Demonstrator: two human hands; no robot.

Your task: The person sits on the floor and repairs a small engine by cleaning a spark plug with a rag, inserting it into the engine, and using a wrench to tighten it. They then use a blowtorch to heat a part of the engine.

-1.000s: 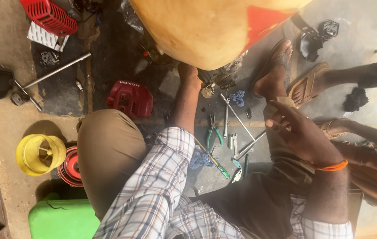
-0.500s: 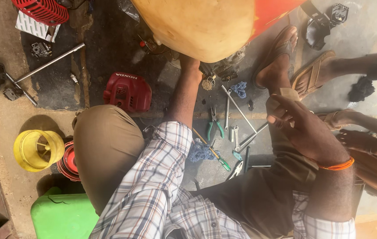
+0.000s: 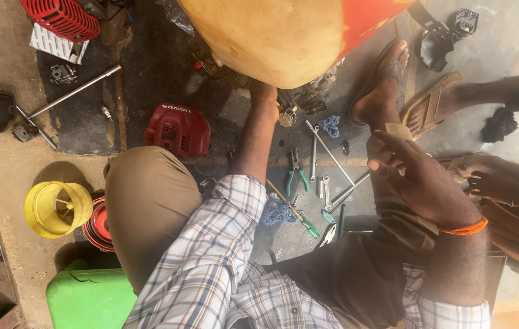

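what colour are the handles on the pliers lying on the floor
Green handles on the pliers, seen best in the head view, among the tools by the knee.

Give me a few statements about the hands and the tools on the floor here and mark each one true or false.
1. The left hand reaches under the big yellow tank. True.
2. The right hand grips the pliers. False: it is raised, fingers spread, holding nothing; the green-handled pliers lie on the floor.
3. A red engine cover lies beside the left knee. True.
4. The yellow spool sits on the green can. False: it rests on the floor above the green can.
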